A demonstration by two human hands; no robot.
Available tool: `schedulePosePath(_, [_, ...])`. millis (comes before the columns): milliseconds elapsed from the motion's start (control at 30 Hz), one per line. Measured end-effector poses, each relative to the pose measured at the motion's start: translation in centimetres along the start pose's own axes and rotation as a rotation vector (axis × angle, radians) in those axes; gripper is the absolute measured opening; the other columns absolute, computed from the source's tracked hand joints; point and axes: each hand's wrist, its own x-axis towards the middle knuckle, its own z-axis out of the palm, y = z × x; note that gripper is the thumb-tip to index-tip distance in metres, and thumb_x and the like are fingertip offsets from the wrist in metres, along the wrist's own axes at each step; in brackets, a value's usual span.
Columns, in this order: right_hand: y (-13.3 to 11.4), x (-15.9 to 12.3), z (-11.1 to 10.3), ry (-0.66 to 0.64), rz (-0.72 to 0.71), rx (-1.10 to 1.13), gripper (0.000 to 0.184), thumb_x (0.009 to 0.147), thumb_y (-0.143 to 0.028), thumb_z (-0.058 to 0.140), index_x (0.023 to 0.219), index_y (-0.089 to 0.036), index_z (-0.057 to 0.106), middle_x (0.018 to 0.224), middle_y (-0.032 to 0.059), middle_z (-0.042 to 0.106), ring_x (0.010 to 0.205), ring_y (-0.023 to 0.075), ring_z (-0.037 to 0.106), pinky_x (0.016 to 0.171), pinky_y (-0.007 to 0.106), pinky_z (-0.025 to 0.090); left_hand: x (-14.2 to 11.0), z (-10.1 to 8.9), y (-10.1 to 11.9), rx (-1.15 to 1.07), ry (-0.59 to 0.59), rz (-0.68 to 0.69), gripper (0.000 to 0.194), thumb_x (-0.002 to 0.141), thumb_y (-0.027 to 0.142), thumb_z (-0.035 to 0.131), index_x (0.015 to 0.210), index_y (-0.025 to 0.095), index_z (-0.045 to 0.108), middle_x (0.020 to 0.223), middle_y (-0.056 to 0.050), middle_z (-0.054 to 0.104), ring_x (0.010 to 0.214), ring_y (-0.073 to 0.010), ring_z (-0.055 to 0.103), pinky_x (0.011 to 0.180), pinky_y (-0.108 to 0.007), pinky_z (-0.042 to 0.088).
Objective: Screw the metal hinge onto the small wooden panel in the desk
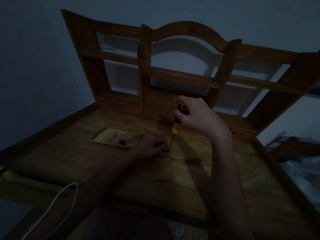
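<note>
The right forearm rises from five o'clock in the view and bends at the wrist, so the right hand (199, 115) points toward ten o'clock, its fingers curled around the handle of a screwdriver (176, 128). The left hand (151, 146) reaches low toward two o'clock, fingertips beside the shaft's tip; whether they pinch anything I cannot tell. The screwdriver, its handle black and yellow, its shaft slim and metallic, stands nearly upright over the wooden surface (86, 159), tip between six and seven o'clock.
</note>
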Motion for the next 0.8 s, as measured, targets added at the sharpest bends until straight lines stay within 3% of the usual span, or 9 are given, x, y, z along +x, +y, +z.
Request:
schedulePosePath(200, [0.3, 0.0, -0.1, -0.009, 0.019, -0.003, 0.045, 0.097, -0.035, 0.056, 0.138, -0.019, 0.067, 0.128, 0.0114, 0.075, 0.117, 0.0292, 0.069, 0.105, 0.041, 0.048, 0.0, 0.0, -0.1, -0.025, -0.002, 0.017, 0.036, 0.104, 0.043, 0.049, 0.091, 0.018, 0.073, 0.09, -0.005, 0.075, 0.082, -0.0185, 0.068, 0.078, -0.03, 0.052])
schedulePosePath(367, [0.6, -0.3, -1.0, -0.034, 0.012, 0.047, 0.058, 0.09, -0.025, 0.056, 0.148, -0.018, 0.061, 0.143, 0.0088, 0.068, 0.124, 0.0293, 0.065, 0.107, 0.04, 0.047, 0.0, 0.0, -0.3, -0.013, -0.01, 0.03, 0.038, 0.104, 0.042, 0.049, 0.09, 0.017, 0.074, 0.088, -0.005, 0.075, 0.082, -0.0193, 0.068, 0.081, -0.031, 0.053])
schedulePosePath(567, [0.7, -0.4, -1.0, -0.014, -0.034, 0.074, 0.051, 0.092, -0.022, 0.056, 0.142, -0.016, 0.066, 0.132, 0.0097, 0.074, 0.11, 0.0264, 0.069, 0.097, 0.037, 0.05, 0.0, 0.1, -0.7, 0.008, -0.012, 0.02, 0.04, 0.104, 0.045, 0.048, 0.091, 0.017, 0.074, 0.088, -0.005, 0.074, 0.081, -0.0185, 0.068, 0.078, -0.029, 0.052])
schedulePosePath(800, [0.8, -0.1, -0.6, 0.016, 0.021, -0.011, 0.04, 0.099, -0.042, 0.06, 0.126, -0.016, 0.073, 0.11, 0.0121, 0.078, 0.095, 0.0272, 0.071, 0.084, 0.036, 0.05, 0.0, 0.2, -0.7, -0.012, -0.008, 0.064, 0.04, 0.104, 0.046, 0.049, 0.091, 0.017, 0.074, 0.089, -0.005, 0.074, 0.082, -0.0189, 0.068, 0.078, -0.03, 0.052])
